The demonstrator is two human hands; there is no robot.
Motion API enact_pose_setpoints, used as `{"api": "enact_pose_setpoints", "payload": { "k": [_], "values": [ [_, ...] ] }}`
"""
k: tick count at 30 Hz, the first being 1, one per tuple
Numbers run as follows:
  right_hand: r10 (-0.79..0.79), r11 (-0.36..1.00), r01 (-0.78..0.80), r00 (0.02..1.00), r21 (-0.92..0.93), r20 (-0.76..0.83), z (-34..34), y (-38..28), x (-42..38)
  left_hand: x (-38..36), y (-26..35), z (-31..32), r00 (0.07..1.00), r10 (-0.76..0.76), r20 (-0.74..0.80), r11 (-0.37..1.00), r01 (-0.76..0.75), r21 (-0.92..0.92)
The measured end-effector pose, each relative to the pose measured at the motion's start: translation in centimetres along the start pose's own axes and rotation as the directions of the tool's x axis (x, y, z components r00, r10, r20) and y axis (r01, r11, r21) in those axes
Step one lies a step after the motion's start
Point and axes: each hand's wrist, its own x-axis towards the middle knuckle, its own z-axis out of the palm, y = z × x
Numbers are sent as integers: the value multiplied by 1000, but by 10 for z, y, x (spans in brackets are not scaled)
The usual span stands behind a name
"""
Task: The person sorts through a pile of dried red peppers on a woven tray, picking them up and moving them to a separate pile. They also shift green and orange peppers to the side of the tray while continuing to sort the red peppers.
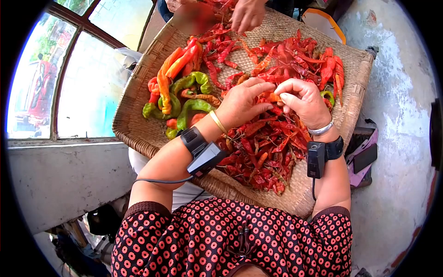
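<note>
Over the middle of a wide woven basket (219,188), my two hands meet around an orange chili pepper (274,98). My right hand (304,102) is closed, thumb and forefinger pinching it. My left hand (244,104) curls around its other end, fingers bent; their exact contact is partly hidden. Below both hands lies a heap of dried red chili peppers (258,152). Larger green peppers (191,111) and orange peppers (170,67) lie to the left of my left hand. More red chilies (295,57) spread beyond my hands.
At the basket's far edge, another person's hand (248,15) reaches over the chilies. A window (87,78) and a low wall (69,180) stand at left. A purple item with a dark phone-like slab (364,158) sits right of the basket, near the worn wall (397,92).
</note>
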Motion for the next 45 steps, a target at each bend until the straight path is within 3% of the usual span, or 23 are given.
{"api": "enact_pose_setpoints", "payload": {
  "k": [4,6,7,9,11,13,15,17,19,21,23,25,28,29,31,33,35,36,39,41,42,44,45],
  "values": [
    [-16,990,7,998,141,67,-1,4,-1,1,-3,2,987,163,-12,986,-163,-40],
    [1,929,2,1000,369,-8,-1,4,0,1,-1,-7,988,42,149,993,-25,-117],
    [-31,941,43,999,335,-43,-7,9,3,3,3,-10,985,-106,133,971,131,-199],
    [22,991,1,985,134,-174,-14,17,7,12,6,-26,909,-407,94,764,395,-510],
    [-141,881,26,968,-473,-209,-14,29,11,22,-23,-39,849,-507,-149,512,157,-844],
    [-199,525,31,976,-851,-87,-9,34,10,24,-20,-48,708,-665,-237,374,41,-927],
    [-188,361,30,981,-932,-41,-4,41,10,18,-34,-47,671,-722,-170,352,144,-925],
    [-222,325,11,973,-946,-66,-3,49,12,9,-32,-38,720,-694,20,416,424,-804],
    [-262,288,-7,961,-958,-85,-3,50,12,11,-17,-27,738,-664,121,480,544,-688],
    [-199,303,-26,976,-953,-90,-4,48,12,8,-19,-15,833,-537,130,647,506,-571],
    [-168,313,-27,982,-949,-83,-7,48,12,5,-23,-11,837,-531,135,702,523,-484],
    [-134,327,-27,988,-945,-75,-8,47,13,3,-23,-9,922,-387,-5,915,384,-123],
    [-354,595,143,930,-791,-99,-10,36,14,0,-23,-6,970,-208,-127,978,209,-10],
    [-355,596,143,929,-791,-100,-10,31,13,0,-23,-5,979,-124,-164,990,132,44],
    [-291,767,195,955,-611,-61,-8,21,11,1,-25,-10,988,-128,-84,990,131,42],
    [-265,802,180,962,-569,-70,-10,21,10,3,-24,-12,991,-131,-3,991,131,39],
    [-216,870,156,973,-467,-78,-11,18,10,3,-20,-15,894,-394,213,876,435,-208],
    [-216,871,156,973,-466,-78,-11,18,9,3,-17,-15,894,-395,214,876,436,-207],
    [-126,919,113,992,-377,-11,-13,18,8,4,-16,-14,944,-272,187,900,318,-298],
    [-92,961,91,996,-260,9,-12,19,8,4,-24,-13,982,-2,187,973,45,-227],
    [-91,961,91,996,-261,10,-10,19,9,5,-22,-17,983,-2,186,973,45,-228],
    [-97,968,34,964,-248,-248,-8,21,10,8,-16,-31,882,-346,321,876,426,-225],
    [-96,968,33,964,-248,-248,-10,25,11,11,-13,-38,881,-416,224,843,466,-268]
  ]
}}
